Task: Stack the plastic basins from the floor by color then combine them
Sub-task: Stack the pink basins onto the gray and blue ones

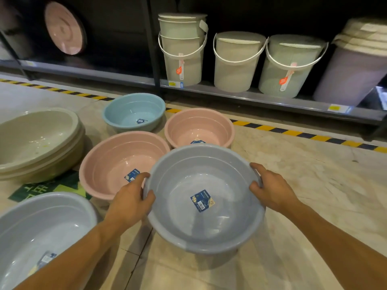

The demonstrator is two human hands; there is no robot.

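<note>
Grey-blue basin gripped by left hand and right hand above beige tiled shop floor, shelf behind.

Two grey-blue basins: one held, one at lower left; two pink basins on the floor, a larger and a smaller; one light blue basin; one stack of beige basins, its number unclear; four lidded buckets on the shelf.

a shop: price-tagged shelf of buckets.
</note>
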